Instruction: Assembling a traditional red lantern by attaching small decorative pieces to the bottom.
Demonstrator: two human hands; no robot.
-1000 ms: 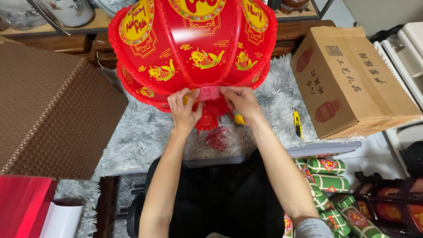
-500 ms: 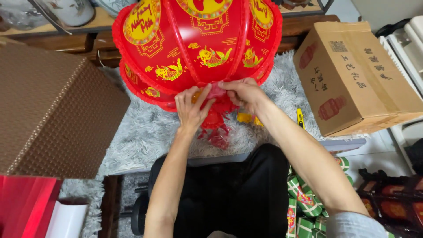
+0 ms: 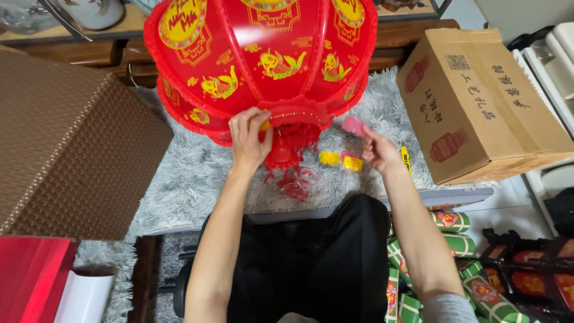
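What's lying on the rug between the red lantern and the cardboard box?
In the head view: the right hand holding a small pink piece, and a yellow cutter.

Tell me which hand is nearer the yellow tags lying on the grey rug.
Right. The right hand, pinching a small pink piece, hovers just right of the yellow tags; the left hand is farther left, on the red lantern.

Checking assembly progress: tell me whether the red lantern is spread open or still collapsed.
Spread open: the red lantern bulges round, its panels taut between ribs, while the left hand touches its bottom ring.
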